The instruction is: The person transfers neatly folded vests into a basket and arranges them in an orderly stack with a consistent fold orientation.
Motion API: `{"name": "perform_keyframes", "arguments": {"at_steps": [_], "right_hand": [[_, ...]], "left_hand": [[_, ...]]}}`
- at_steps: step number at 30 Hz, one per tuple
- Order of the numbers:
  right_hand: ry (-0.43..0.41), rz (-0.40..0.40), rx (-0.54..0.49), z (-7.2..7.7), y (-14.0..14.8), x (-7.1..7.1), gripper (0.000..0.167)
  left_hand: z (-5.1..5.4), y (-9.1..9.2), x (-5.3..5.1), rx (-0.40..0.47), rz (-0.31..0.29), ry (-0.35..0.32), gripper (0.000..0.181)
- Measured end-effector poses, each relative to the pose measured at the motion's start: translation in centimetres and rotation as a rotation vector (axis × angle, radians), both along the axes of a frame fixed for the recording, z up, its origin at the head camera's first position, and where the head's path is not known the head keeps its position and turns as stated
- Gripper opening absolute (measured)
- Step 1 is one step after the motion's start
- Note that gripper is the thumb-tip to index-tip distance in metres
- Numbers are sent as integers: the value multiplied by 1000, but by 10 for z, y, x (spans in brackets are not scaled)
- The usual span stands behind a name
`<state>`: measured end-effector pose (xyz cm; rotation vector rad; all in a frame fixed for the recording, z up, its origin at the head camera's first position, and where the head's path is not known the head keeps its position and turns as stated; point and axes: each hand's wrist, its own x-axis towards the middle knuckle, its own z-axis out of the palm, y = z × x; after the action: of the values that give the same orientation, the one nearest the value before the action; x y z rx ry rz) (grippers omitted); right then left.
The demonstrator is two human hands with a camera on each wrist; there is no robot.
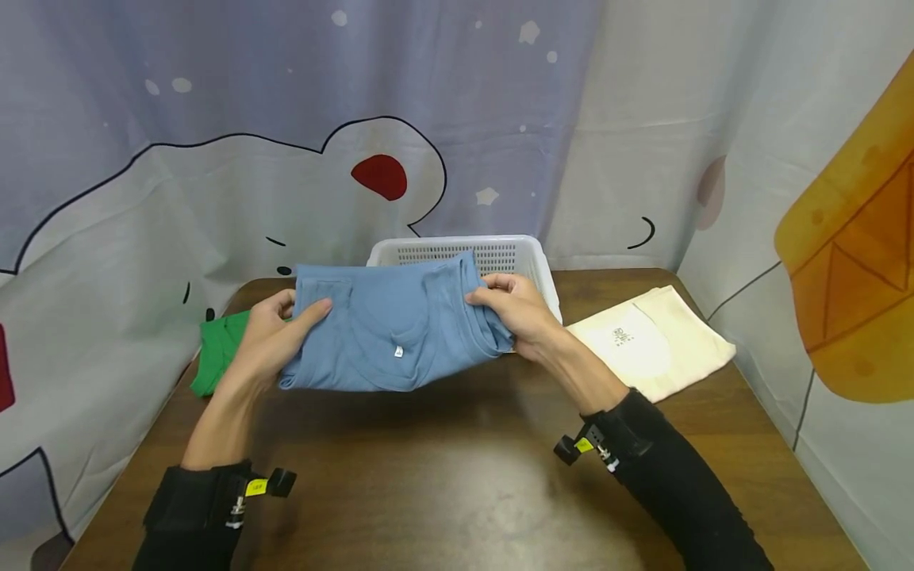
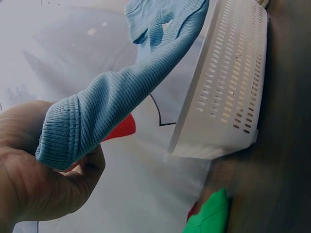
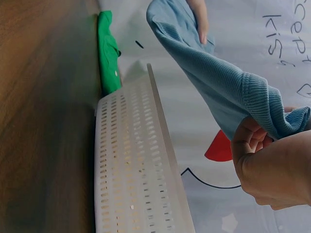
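Observation:
A folded blue garment [image 1: 385, 325] with ribbed edges and a small white label hangs in the air above the table, in front of a white basket [image 1: 457, 247]. Its left end is pinched by my left hand [image 1: 274, 333], thumb on top. My right hand [image 1: 524, 313] grips the opposite end, thumb over the cloth and fingers beneath. The left wrist view shows the ribbed edge of the blue garment [image 2: 121, 97] passing over the left hand [image 2: 48, 174]. In the right wrist view the right hand [image 3: 272, 160] holds the layered ribbed end from below.
A folded green cloth [image 1: 221, 349] lies at the table's left edge, partly behind the left arm. A cream folded cloth [image 1: 653, 341] with a printed patch lies on the right. The wooden table [image 1: 428, 484] meets a printed curtain [image 1: 214, 198] behind.

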<state>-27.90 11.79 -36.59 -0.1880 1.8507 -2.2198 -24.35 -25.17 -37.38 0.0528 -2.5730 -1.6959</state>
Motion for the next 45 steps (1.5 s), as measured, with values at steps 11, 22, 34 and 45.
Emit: {"name": "perform_keyframes", "arguments": {"at_steps": [11, 22, 34, 45], "right_hand": [[-21, -33, -32, -1, 12, -14, 12], [-29, -48, -59, -2, 19, -24, 16], [-29, -74, -75, -4, 23, -31, 15], [-43, -81, -76, -6, 27, -36, 12]], "left_hand": [[2, 14, -24, 58, -41, 11, 54], [2, 19, -36, 60, -22, 15, 48], [1, 24, -51, 99, -32, -34, 51], [0, 28, -60, 108, -16, -46, 52]]}}
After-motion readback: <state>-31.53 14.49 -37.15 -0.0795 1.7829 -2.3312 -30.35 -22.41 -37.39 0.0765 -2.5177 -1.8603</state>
